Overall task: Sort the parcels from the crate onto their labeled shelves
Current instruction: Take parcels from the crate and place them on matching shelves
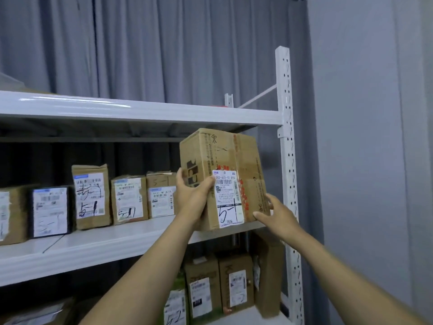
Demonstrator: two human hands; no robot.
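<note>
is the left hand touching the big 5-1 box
Touching. The head view shows the left hand gripping the box at its left edge, thumb on its front face.

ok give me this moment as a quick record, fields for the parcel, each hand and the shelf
parcel: cardboard box, tilted, at the right end of the middle shelf
label: handwritten 5-1
left hand: grips the box's left edge
right hand: straight fingers touch its lower right corner
neighbours: row of parcels to the left, several marked 5-1
below: more parcels on the lower shelf
</note>
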